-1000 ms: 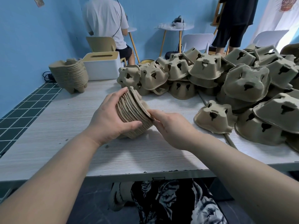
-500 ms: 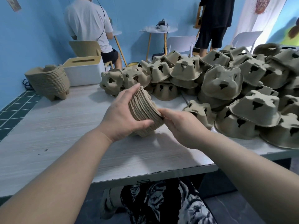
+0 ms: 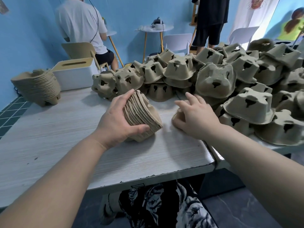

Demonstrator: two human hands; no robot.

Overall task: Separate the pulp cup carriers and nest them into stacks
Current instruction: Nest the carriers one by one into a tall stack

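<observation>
- Head view: left hand grips a ribbed nested stack of pulp carriers, tilted on the pale wood-grain table.
- Right hand, fingers spread loosely, rests on 1 loose carrier — mostly hidden.
- Moulded fibre pile heaped right; finished stack far left.

No words or numbers can be read here. The white cloth banner hanging at the back right has a red and orange print near its top, but the marks are too small and blurry to make out. A small picture card on the blue wall at the top left is cut off and shows nothing that can be read.
</observation>
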